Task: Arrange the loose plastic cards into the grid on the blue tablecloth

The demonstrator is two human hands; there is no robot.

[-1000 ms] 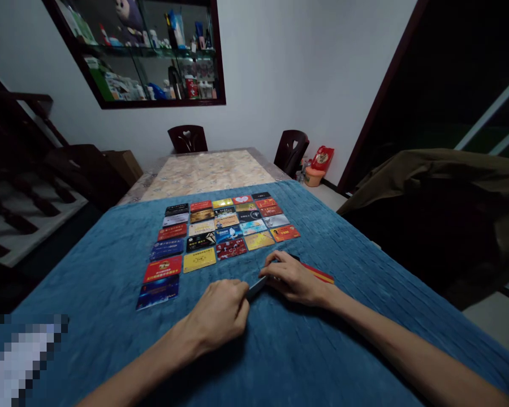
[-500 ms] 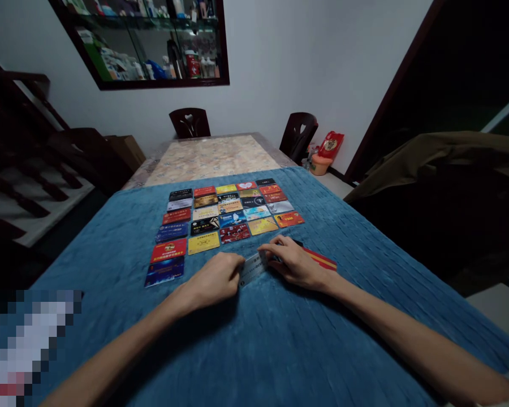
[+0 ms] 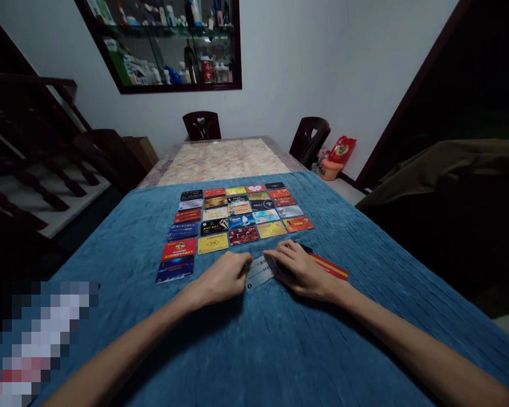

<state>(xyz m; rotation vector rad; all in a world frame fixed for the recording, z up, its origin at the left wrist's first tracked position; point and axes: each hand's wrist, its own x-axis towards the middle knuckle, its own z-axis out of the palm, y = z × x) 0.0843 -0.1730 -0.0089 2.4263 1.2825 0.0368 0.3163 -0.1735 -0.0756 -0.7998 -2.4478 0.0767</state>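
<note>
Hands: left hand (image 3: 224, 278) and right hand (image 3: 300, 268) pinch one gray card (image 3: 259, 273).
Red striped card (image 3: 331, 267): partly hidden by right hand.
Blue cloth (image 3: 254, 353): rows of cards (image 3: 241, 221) farther off.

Blue cloth (image 3: 382, 265) gives room at right — card rows (image 3: 241, 221) crowd ahead.

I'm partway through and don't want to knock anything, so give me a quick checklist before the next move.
1. Left hand grips the grey card by its left end: ok.
2. Right hand pinches that card's other end: cannot tell, fingers hide the contact.
3. Grey card's face fully visible: not ok, right hand covers part.
4. Grey card flat on the blue cloth: cannot tell.
5. Orange YSM card uncovered by the hands: ok.
6. Yellow-striped red card fully visible: not ok, right hand partly hides it.
</note>
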